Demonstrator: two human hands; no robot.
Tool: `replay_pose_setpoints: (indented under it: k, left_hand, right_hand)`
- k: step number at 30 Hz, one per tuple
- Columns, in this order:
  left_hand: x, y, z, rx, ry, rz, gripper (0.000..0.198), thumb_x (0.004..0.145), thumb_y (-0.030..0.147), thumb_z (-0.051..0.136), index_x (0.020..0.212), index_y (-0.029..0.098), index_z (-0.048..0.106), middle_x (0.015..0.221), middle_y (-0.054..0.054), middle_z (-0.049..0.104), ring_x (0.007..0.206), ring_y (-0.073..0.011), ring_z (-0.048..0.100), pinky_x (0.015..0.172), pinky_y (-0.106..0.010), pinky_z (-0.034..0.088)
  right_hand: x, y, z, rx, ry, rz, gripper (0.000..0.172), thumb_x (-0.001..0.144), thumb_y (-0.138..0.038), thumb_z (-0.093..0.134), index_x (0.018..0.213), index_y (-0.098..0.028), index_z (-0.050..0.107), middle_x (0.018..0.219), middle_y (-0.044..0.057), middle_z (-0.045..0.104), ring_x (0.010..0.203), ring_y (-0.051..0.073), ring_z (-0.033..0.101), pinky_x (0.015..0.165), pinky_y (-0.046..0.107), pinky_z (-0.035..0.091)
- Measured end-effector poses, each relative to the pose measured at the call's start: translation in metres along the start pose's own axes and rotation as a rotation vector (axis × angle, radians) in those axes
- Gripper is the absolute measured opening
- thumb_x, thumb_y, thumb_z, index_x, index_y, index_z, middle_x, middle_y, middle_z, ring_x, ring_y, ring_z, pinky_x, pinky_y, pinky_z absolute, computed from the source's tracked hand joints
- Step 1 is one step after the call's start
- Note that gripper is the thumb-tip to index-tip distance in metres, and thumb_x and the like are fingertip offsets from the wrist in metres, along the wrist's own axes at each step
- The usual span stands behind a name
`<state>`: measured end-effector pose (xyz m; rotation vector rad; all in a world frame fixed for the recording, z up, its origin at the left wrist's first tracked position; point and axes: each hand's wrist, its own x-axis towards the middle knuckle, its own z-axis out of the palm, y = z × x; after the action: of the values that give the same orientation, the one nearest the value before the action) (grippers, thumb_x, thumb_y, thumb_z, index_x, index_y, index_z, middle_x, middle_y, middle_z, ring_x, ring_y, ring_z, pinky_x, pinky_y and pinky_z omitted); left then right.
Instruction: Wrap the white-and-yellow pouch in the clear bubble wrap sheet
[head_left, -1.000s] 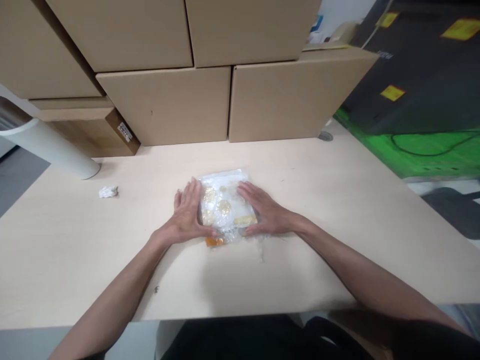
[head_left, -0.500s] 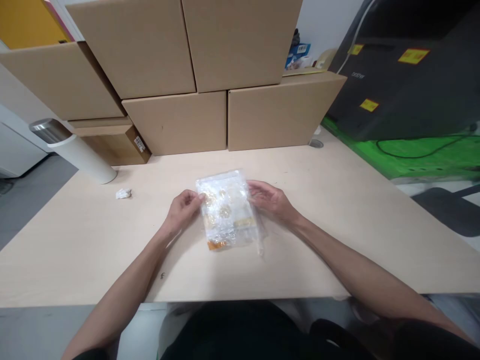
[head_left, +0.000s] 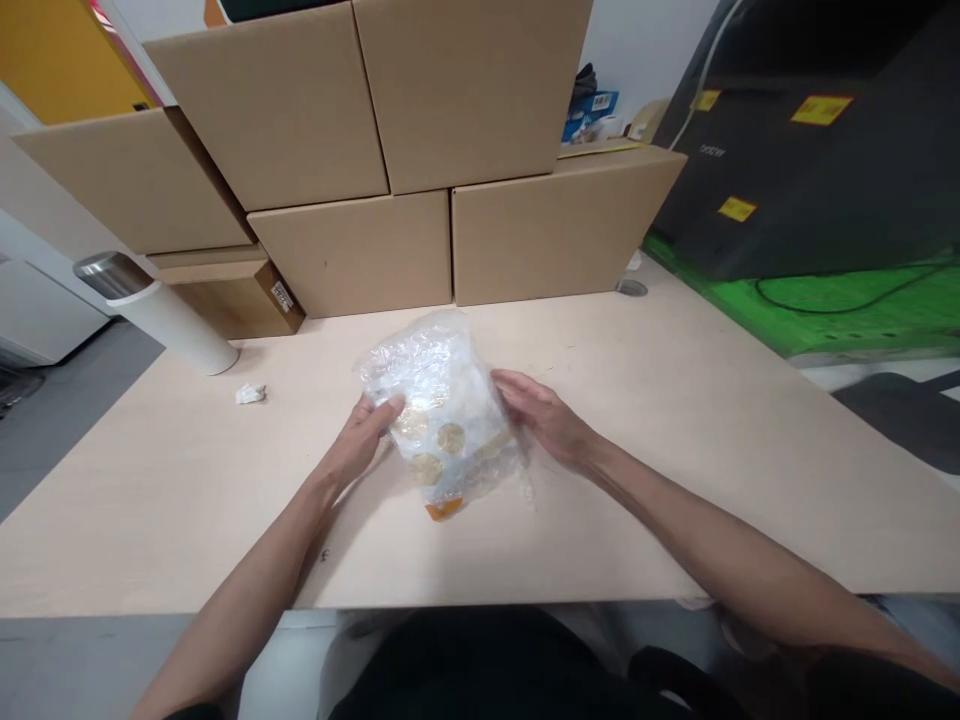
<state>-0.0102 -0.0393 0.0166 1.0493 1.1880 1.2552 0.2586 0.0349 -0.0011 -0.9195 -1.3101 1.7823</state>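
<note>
A clear plastic bag [head_left: 442, 400] with round yellowish pieces and an orange bit inside is tilted up above the light wooden table [head_left: 675, 450]. My left hand [head_left: 362, 437] grips its left edge, thumb on top. On the bag's right side, my right hand [head_left: 546, 417] holds it with curled fingers. The bag's lower end, with the orange piece, hangs close to the table surface.
Cardboard boxes [head_left: 420, 150] are stacked along the table's far edge. A white tumbler with a metal top [head_left: 154, 310] stands at the left, a crumpled bit of paper [head_left: 250, 394] near it. A black machine [head_left: 825, 140] and green mat [head_left: 840, 300] lie to the right.
Both hands were pressing the bag flat on the table, then took its edges and lifted it. The bag now stands tilted and puffed up. The view has tilted upward.
</note>
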Motion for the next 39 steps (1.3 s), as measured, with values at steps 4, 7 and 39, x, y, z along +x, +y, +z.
replay_pose_setpoints:
  k: [4,7,39]
  left_hand:
    - [-0.003,0.003,0.004,-0.171,-0.107,-0.059,0.045,0.076,0.041,0.081,0.112,0.018,0.067,0.109,-0.008,0.074,0.104,-0.0273,0.069,0.094,-0.037,0.053]
    - [-0.002,0.002,0.007,-0.232,-0.145,-0.124,0.054,0.072,0.037,0.083,0.119,0.019,0.064,0.107,-0.009,0.074,0.103,-0.0276,0.070,0.091,-0.037,0.055]
    - [-0.087,0.023,-0.020,0.760,0.259,0.108,0.066,0.088,0.040,0.063,0.150,0.033,0.042,0.166,-0.008,0.024,0.150,-0.0379,0.026,0.116,-0.058,0.034]
  right_hand:
    - [-0.007,-0.005,0.006,0.182,-0.206,0.092,0.036,0.087,-0.051,0.068,0.109,-0.022,0.072,0.104,0.005,0.073,0.091,0.020,0.064,0.083,0.033,0.051]
    - [-0.016,-0.011,0.012,0.267,-0.267,0.159,0.030,0.085,-0.045,0.073,0.102,-0.021,0.073,0.096,0.005,0.073,0.083,0.017,0.065,0.079,0.030,0.052]
    - [-0.015,-0.016,0.007,-0.026,0.055,-0.176,0.029,0.077,-0.048,0.075,0.085,-0.020,0.068,0.068,-0.003,0.052,0.056,0.009,0.040,0.050,0.025,0.033]
